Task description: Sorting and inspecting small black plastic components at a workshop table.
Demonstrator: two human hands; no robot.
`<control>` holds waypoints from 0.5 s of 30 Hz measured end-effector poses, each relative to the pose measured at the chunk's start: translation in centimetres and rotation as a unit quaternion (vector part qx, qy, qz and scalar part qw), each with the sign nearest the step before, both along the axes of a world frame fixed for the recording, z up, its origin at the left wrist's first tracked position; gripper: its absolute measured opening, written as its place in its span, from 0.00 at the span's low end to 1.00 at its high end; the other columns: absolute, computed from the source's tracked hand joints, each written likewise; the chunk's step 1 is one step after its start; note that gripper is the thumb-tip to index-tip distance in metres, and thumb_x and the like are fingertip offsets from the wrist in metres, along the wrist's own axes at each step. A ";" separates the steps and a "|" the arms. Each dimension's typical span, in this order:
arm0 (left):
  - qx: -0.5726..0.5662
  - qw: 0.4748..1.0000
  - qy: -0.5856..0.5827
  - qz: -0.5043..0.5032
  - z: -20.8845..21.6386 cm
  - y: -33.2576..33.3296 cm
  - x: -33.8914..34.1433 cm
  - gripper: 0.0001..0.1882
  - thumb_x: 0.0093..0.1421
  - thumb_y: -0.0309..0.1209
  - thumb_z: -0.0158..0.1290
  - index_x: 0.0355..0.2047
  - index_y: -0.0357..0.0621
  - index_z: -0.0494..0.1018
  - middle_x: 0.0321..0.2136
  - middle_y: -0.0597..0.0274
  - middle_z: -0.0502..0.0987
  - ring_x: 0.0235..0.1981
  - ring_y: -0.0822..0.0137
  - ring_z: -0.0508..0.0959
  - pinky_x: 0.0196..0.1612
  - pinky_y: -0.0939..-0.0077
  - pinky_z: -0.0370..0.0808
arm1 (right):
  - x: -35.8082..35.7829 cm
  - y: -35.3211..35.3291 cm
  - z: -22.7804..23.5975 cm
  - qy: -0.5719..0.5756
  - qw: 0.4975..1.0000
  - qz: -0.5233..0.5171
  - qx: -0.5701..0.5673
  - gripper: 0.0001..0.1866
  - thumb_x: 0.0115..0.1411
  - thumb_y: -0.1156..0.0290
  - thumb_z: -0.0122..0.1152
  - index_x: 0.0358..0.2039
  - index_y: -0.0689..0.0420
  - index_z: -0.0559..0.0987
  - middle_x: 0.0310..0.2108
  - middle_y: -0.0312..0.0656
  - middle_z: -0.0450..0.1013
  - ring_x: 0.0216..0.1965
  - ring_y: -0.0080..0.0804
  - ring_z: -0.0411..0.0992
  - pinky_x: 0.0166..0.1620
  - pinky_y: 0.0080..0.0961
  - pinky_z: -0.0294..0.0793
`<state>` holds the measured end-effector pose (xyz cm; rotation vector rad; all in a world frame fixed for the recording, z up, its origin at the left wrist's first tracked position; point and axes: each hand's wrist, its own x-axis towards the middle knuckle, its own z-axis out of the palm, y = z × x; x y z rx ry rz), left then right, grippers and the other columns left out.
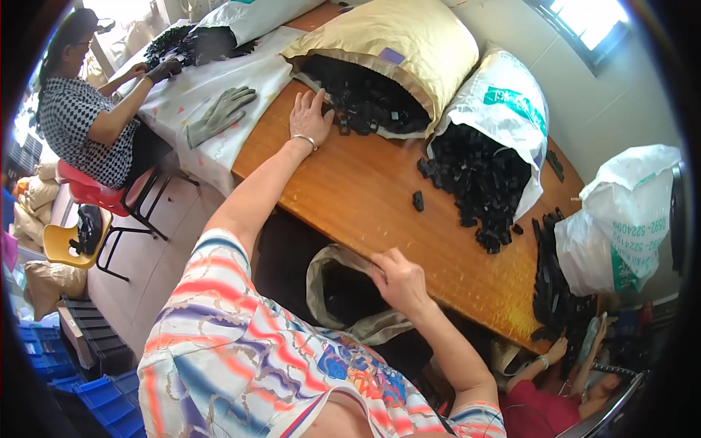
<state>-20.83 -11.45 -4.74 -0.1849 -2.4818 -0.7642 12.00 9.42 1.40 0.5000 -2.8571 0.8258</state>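
Note:
My left hand (pixel 310 118), with a bracelet at the wrist, reaches over the wooden table, fingers apart. It is at the mouth of a large yellow sack (pixel 409 44) lying on its side. Small black plastic parts (pixel 358 98) spill from that sack beside my fingers. My right hand (pixel 400 281) is closed at the table's near edge, on the rim of an open sack (pixel 315 281) that hangs below the tabletop. The inside of this lower sack is dark, so its contents are hard to make out.
A white sack (pixel 504 87) spills more black parts (pixel 475 175) onto the table (pixel 350 197). One loose part (pixel 418 201) lies apart. Grey gloves (pixel 223 115) rest on the cloth at left, near a seated person (pixel 95 117). Another person (pixel 544 401) works at lower right, beside long black pieces (pixel 551 285).

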 end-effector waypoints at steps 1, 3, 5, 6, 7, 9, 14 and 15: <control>-0.004 0.999 -0.037 0.015 0.3 0.6 -0.9 0.34 0.60 0.50 0.52 0.64 0.52 0.62 0.64 0.51 0.61 0.68 0.47 0.55 0.66 0.55 0.57 | -1.7 0.1 0.4 0.027 0.999 -0.003 -0.026 0.11 0.54 0.69 0.66 0.38 0.56 0.79 0.33 0.47 0.73 0.32 0.49 0.76 0.33 0.38 0.77; 0.007 0.997 -0.067 -0.023 0.9 1.8 -2.2 0.35 0.60 0.50 0.52 0.64 0.48 0.61 0.62 0.50 0.64 0.66 0.48 0.57 0.65 0.55 0.59 | -6.8 1.2 0.8 0.115 0.992 0.006 -0.057 0.07 0.56 0.73 0.61 0.36 0.57 0.79 0.33 0.49 0.73 0.32 0.49 0.75 0.34 0.38 0.77; 0.018 0.994 -0.068 -0.083 1.3 3.9 -2.0 0.35 0.60 0.51 0.52 0.63 0.44 0.63 0.59 0.49 0.67 0.63 0.49 0.63 0.63 0.55 0.62 | -12.4 2.2 1.2 0.172 0.983 -0.014 -0.054 0.08 0.55 0.78 0.60 0.37 0.59 0.79 0.36 0.50 0.72 0.33 0.49 0.75 0.35 0.37 0.76; 0.041 0.989 -0.068 -0.124 1.3 4.8 -1.5 0.35 0.60 0.51 0.52 0.62 0.43 0.64 0.58 0.49 0.68 0.61 0.49 0.64 0.62 0.55 0.63 | -15.1 2.4 1.6 0.188 0.980 -0.031 -0.054 0.12 0.52 0.80 0.61 0.39 0.61 0.78 0.40 0.51 0.71 0.38 0.51 0.74 0.40 0.38 0.76; 0.040 0.989 -0.029 -0.137 0.7 5.4 -1.3 0.33 0.60 0.50 0.53 0.60 0.44 0.65 0.58 0.50 0.68 0.61 0.48 0.65 0.61 0.54 0.63 | -18.1 2.6 1.4 0.207 0.977 -0.043 -0.019 0.15 0.52 0.81 0.61 0.42 0.62 0.77 0.43 0.52 0.70 0.44 0.53 0.71 0.45 0.40 0.74; 0.033 0.987 0.048 -0.147 1.0 7.3 -0.4 0.29 0.59 0.47 0.54 0.57 0.45 0.68 0.55 0.50 0.70 0.60 0.48 0.66 0.61 0.54 0.64 | -23.3 4.3 0.6 0.239 0.967 -0.087 -0.011 0.19 0.52 0.80 0.61 0.47 0.63 0.75 0.49 0.58 0.67 0.49 0.56 0.69 0.51 0.41 0.72; 0.048 0.989 0.119 -0.072 1.5 4.4 -8.1 0.27 0.58 0.42 0.55 0.56 0.42 0.69 0.54 0.47 0.69 0.60 0.45 0.65 0.61 0.54 0.64 | -33.0 2.3 3.1 0.061 0.969 -0.230 -0.062 0.26 0.55 0.65 0.61 0.53 0.62 0.74 0.51 0.64 0.70 0.53 0.62 0.69 0.56 0.46 0.70; 0.022 0.993 0.105 -0.045 1.6 3.6 -9.6 0.27 0.59 0.42 0.54 0.56 0.42 0.69 0.55 0.44 0.68 0.60 0.44 0.64 0.60 0.54 0.65 | -35.0 1.5 3.5 0.049 0.966 -0.253 -0.006 0.26 0.55 0.63 0.59 0.53 0.62 0.74 0.50 0.63 0.72 0.53 0.62 0.69 0.56 0.46 0.70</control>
